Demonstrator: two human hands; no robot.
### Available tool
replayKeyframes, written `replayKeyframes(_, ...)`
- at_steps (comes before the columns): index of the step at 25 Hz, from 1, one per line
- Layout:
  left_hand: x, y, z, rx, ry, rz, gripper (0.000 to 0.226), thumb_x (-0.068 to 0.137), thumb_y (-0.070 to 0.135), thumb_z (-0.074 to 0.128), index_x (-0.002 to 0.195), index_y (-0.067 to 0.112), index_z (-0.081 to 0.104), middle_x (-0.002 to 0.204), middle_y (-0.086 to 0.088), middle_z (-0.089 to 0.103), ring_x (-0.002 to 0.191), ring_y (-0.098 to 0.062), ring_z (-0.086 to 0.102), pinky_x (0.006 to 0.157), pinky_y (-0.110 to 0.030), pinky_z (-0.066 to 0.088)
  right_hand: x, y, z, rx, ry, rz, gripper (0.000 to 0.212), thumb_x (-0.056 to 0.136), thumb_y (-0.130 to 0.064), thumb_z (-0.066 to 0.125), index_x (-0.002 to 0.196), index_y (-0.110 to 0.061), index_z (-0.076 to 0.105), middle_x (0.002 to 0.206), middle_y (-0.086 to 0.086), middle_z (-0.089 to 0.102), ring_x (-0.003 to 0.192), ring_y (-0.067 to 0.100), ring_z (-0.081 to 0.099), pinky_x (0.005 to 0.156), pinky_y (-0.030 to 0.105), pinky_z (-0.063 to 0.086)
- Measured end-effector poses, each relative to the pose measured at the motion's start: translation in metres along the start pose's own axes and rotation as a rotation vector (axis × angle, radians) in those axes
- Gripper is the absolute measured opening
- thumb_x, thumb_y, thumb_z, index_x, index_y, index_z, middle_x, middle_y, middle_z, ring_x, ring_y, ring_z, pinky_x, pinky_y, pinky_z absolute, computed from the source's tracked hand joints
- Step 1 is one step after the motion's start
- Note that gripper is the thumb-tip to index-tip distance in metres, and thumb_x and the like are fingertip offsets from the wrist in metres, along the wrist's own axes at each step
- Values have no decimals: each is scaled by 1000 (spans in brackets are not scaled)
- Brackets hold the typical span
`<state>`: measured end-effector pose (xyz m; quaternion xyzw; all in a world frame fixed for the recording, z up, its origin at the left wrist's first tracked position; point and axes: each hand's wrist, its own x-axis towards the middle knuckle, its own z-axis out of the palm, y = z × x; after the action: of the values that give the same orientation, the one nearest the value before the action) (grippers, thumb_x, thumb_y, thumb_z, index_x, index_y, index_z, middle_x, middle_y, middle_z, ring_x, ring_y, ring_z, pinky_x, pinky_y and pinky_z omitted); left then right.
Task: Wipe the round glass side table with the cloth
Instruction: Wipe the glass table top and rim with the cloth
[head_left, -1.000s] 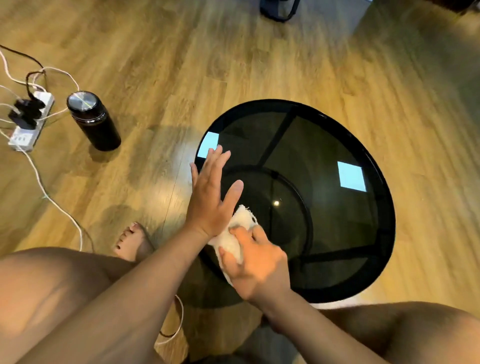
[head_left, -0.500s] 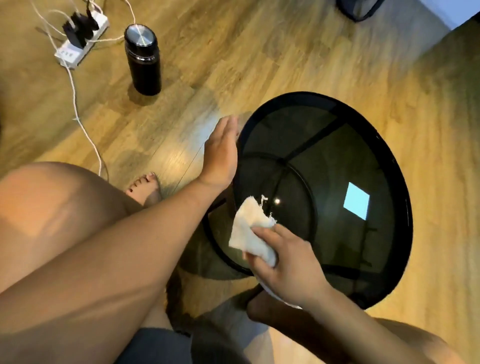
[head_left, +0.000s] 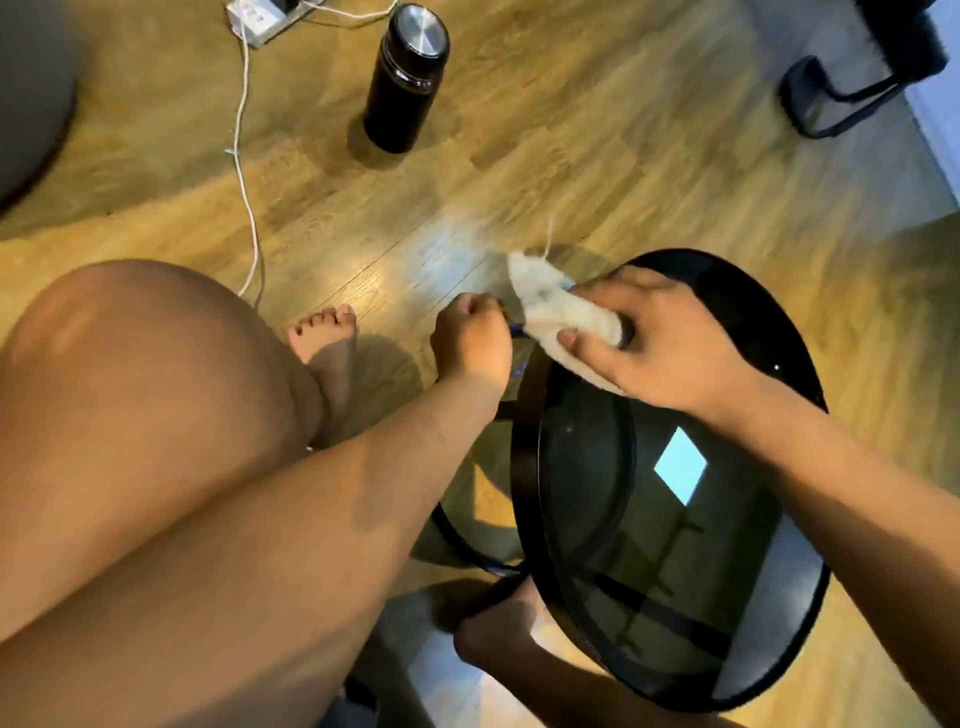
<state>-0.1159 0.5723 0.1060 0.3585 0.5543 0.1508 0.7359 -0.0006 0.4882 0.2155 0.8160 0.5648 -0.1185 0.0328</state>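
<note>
The round glass side table (head_left: 524, 499) has dark smoked glass in a black rim and fills the lower right of the head view. My right hand (head_left: 670, 353) holds a crumpled white cloth (head_left: 550, 306) against the table's far left rim. My left hand (head_left: 470, 345) is curled into a fist at the rim right beside the cloth and seems to grip the edge. A bright window reflection shows on the glass. The table's lower ring and crossbars are visible through the top.
A black flask (head_left: 405, 78) stands on the wooden floor beyond the table. A white power strip (head_left: 254, 21) and its cable (head_left: 244, 156) lie at the far left. A black chair base (head_left: 852, 98) is at top right. My bare feet (head_left: 324, 332) flank the table.
My right hand carried the cloth from the near left glass up to the far left rim. My left hand went from flat on the edge to a closed fist. The view swung left.
</note>
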Motion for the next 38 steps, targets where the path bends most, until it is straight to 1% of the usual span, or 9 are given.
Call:
replayKeyframes(2, 6, 9, 2, 33, 41, 58, 23, 95, 22, 47, 77, 24, 62, 78, 5, 64, 77, -17, 62, 61, -25, 44, 6, -11, 22, -286, -162, -196, 54, 82, -63, 41, 119, -31, 65, 106, 7, 58, 104, 29, 49, 89, 42, 39)
replayKeyframes(4, -1, 8, 9, 98, 21, 105, 17, 97, 24, 48, 87, 22, 62, 88, 2, 64, 84, -21, 60, 67, -26, 42, 9, -3, 30, -344, -153, -242, 54, 82, -63, 41, 117, -29, 66, 118, 9, 57, 112, 33, 48, 98, 47, 34)
replayKeyframes(7, -28, -2, 15, 298, -65, 259, 22, 97, 21, 52, 116, 11, 57, 121, -8, 56, 111, -26, 53, 90, -36, 45, 41, 30, 20, -266, -72, 2, 51, 89, -54, 44, 122, -19, 63, 122, 14, 62, 118, 36, 54, 103, 46, 36)
replayKeyframes(10, -60, -18, 36, 323, -126, 333, 28, 99, 20, 48, 125, 8, 51, 126, -8, 51, 119, -26, 49, 100, -39, 42, 68, 69, 16, -101, -96, 193, 38, 93, -48, 44, 99, -15, 63, 106, 14, 68, 104, 37, 60, 85, 41, 49)
replayKeyframes(14, -55, -33, 60, 337, 192, 443, 41, 96, 30, 30, 118, 6, 55, 118, -11, 57, 103, -22, 54, 94, -42, 48, 85, 80, 25, -20, -54, -84, 55, 87, -75, 32, 70, -28, 55, 71, 3, 62, 77, 32, 63, 62, 35, 42)
replayKeyframes(19, -63, -33, 64, 458, 286, 292, 24, 93, 49, 30, 105, 32, 41, 104, 4, 53, 92, -18, 53, 83, -47, 48, 76, 67, 34, 6, -244, -619, 47, 84, -64, 43, 80, -22, 63, 69, 4, 61, 64, 32, 58, 55, 30, 35)
replayKeyframes(26, -61, -21, 60, 768, 54, 280, 45, 99, 34, 32, 128, 13, 59, 126, -4, 62, 112, -23, 54, 95, -45, 45, 121, 143, 2, -94, -413, 81, 60, 84, -75, 30, 76, -22, 56, 76, 10, 62, 75, 34, 56, 62, 37, 42)
replayKeyframes(33, -58, -5, 38, 800, -74, 173, 26, 95, 20, 60, 115, 5, 68, 114, -10, 66, 110, -28, 58, 96, -37, 47, 91, 46, 14, -2, -571, -454, 54, 88, -62, 34, 88, -23, 71, 82, 2, 68, 79, 28, 62, 68, 35, 43)
replayKeyframes(38, -48, 17, 43, 812, -182, 207, 35, 97, 14, 57, 132, 12, 60, 128, -2, 61, 124, -18, 52, 103, -28, 44, 123, 176, -16, -152, -515, 354, 55, 92, -66, 37, 88, -19, 65, 92, 20, 68, 86, 40, 62, 67, 37, 44)
